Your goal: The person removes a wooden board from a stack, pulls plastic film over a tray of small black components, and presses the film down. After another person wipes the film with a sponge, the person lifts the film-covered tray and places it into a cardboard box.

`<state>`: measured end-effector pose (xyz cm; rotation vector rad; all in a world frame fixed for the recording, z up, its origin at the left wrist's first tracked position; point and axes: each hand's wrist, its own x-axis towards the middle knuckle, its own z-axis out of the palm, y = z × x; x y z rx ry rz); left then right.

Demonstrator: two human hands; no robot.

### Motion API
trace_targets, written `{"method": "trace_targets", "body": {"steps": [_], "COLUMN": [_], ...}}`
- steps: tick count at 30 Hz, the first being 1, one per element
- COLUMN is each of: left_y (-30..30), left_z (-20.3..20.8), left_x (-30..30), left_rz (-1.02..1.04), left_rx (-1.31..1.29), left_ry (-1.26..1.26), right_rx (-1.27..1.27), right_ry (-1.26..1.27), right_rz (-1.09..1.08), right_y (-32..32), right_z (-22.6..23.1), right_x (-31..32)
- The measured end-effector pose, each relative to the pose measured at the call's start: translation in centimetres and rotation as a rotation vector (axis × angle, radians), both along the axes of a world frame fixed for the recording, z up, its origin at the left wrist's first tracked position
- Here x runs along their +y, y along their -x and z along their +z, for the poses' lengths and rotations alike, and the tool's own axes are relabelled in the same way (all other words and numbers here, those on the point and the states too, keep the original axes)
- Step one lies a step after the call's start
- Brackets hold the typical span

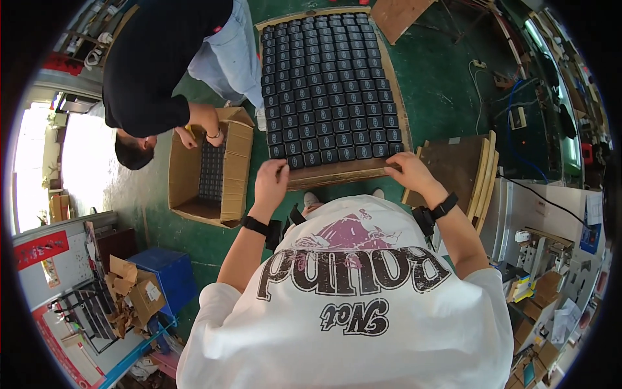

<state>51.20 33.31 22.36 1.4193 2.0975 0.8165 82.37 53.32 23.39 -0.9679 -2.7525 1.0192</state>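
The left hand (269, 185) and right hand (413, 174) flank the near edge of a dense sheet of black blocks (326, 115), 1 hand at each front corner, fingers loosely curled; the pictures do not show whether either hand pinches a block or merely rests against it, so the grip cannot be told. The blocks lie directly beyond and between the 2 hands, on a brown board (353, 172) whose bare front lip shows between the wrists. This wide stance probably lets both ends of the near row be squared together, and the close packing seems meant to let each block brace its neighbours. The blocks look smooth, hard and rounded-square, each with a pale oval mark on top; the board looks dull and fibrous, its rim rough. Left of the left hand stands an open carton (236, 168) of creased tan cardboard, with similar dark pieces inside, and a co-worker's hand (216, 137) reaches into it, while brown panels (447, 172) with pale wooden edges lie right of the right hand
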Motion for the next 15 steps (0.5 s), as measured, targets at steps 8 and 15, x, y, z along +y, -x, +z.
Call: {"method": "trace_targets", "body": {"steps": [8,15], "left_y": [3.3,1.9], "left_z": [-5.6,-2.8], "left_x": [0.2,1.4], "left_rz": [0.546,0.530], "left_rx": [-0.333,-0.774], "left_ry": [0.007,0.057], "right_rx": [0.272,0.185], "right_ry": [-0.209,0.014], "right_rz": [-0.388,-0.582], "right_y": [-0.8,-1.1], "right_z": [-1.8,-3.8], "right_x": [2.2,3.3]}}
